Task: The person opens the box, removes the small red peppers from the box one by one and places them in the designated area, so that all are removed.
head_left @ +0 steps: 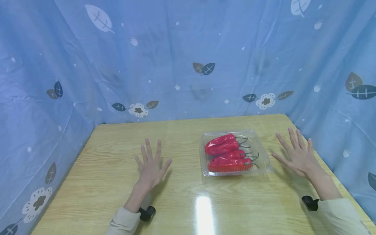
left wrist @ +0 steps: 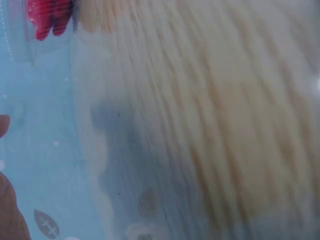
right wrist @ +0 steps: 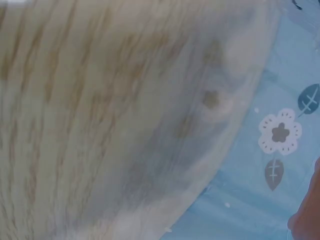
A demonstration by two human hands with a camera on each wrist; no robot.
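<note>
A clear plastic clamshell box (head_left: pixel 261 164) sits right of the table's middle. Inside it lie several red chili peppers (head_left: pixel 224 148), their green stems pointing right. To the box's left my left hand (head_left: pixel 151 169) is spread with straight fingers, holding nothing. My right hand (head_left: pixel 301 158), fingers also spread, is just right of the box, its thumb near the box's edge. In the left wrist view, part of the box and the red peppers (left wrist: pixel 50 17) show at the upper left. Only a sliver of the right hand (right wrist: pixel 307 210) appears in the right wrist view.
The light wood table (head_left: pixel 173 192) has a bright light reflection near its front. Blue curtains (head_left: pixel 188 42) with leaf and flower prints stand along the back and both sides. A dark wrist device (head_left: pixel 148 213) is on the left wrist, another (head_left: pixel 310 203) on the right.
</note>
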